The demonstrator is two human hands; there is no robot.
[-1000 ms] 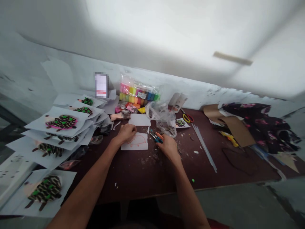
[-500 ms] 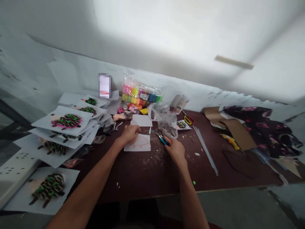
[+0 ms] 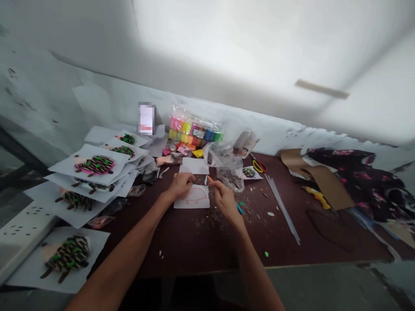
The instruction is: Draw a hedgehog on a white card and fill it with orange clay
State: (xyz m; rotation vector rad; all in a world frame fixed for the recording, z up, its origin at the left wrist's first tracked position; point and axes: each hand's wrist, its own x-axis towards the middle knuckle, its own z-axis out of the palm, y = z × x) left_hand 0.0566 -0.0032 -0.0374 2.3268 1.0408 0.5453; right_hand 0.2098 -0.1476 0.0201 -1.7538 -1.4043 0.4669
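My left hand (image 3: 181, 185) rests on the upper left of a white card (image 3: 198, 202) with an orange outline drawn on it; its fingers are curled, and whatever is under them is hidden. Just right of the card, my right hand (image 3: 223, 196) pinches a small orange-tipped tool (image 3: 210, 179). A small white strip (image 3: 205, 180) stands beside that tip. The blue-handled tool (image 3: 239, 208) lies partly behind my right hand. Beyond the card lies a blank white paper (image 3: 194, 166).
Papers with decorated hedgehogs (image 3: 94, 165) are stacked at left. Behind are colourful clay packs (image 3: 196, 131) and a plastic bag (image 3: 231, 172). Scissors (image 3: 259, 166), clear sticks (image 3: 283, 209), a yellow glue gun (image 3: 317, 196) and dark floral cloth (image 3: 350, 172) lie to the right.
My right hand has moved left from the pliers-like tools to the card's right edge, with the orange-tipped tool in it. The blue-handled tool stays on the table. My left hand remains at the card.
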